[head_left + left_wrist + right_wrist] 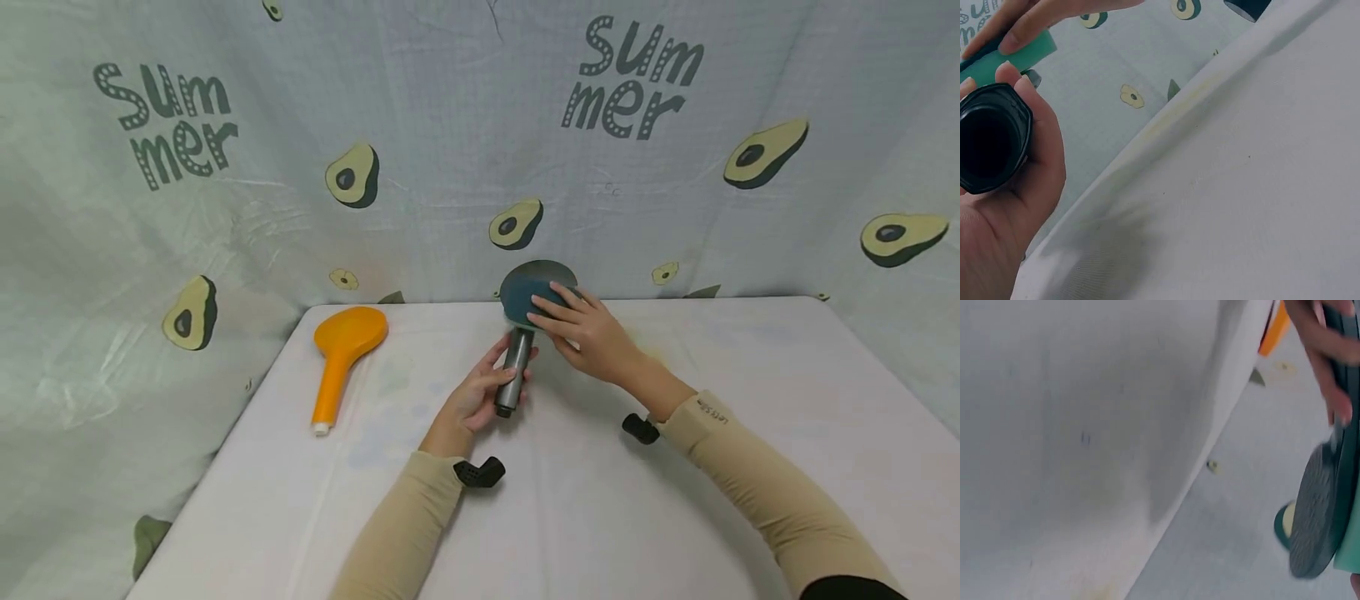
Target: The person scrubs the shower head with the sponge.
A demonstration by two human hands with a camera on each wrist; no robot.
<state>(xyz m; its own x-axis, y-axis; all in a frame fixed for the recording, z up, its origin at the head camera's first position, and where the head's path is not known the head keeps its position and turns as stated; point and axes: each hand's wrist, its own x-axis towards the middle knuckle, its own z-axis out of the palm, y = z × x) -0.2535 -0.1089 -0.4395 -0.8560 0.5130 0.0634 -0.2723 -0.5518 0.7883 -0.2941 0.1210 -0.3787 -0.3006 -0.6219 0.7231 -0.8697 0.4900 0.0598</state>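
A grey shower head [551,271] with a metallic handle [513,371] is held tilted above the far part of the table. Around the handle curl the fingers of my left hand [480,392]; its dark hollow end [988,140] faces the left wrist view. My right hand [592,337] holds a sponge [528,300], dark blue on one side and green [1035,53] on the other, against the broad side of the head. The dotted disc face [1313,512] points away from the sponge. Part of the head is hidden behind sponge and fingers.
An orange shower head [348,333] with a white end lies at the left of the white-covered table [637,517]. Behind the table's far edge hangs a cloth [442,108] printed with avocados and lettering. Small black cameras [480,472] sit at both wrists.
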